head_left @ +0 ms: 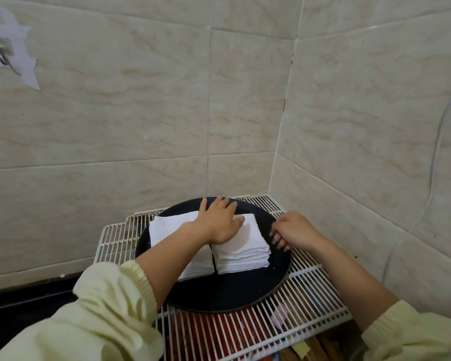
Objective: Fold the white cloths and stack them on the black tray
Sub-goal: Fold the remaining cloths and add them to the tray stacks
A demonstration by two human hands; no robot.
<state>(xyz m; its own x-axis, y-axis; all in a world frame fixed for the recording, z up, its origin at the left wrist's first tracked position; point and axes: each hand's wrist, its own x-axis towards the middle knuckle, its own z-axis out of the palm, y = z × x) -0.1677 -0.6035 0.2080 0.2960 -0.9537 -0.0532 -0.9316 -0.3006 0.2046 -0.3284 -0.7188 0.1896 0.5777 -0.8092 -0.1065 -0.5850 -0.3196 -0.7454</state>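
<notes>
Tray (232, 290) w/ 2 cloth stacks (245, 254); L grip (216, 222) spread atop right one; R grip (292, 230) curled at rim, hold unclear.

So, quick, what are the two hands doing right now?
Left hand: open, pressing flat on the stacked cloths.
Right hand: fingers curled by the tray rim; grip cannot be told.

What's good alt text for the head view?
A left hand lies flat across two adjacent stacks of folded white cloths on a round black tray on a wire rack. The right hand rests curled at the tray's right edge.
</notes>
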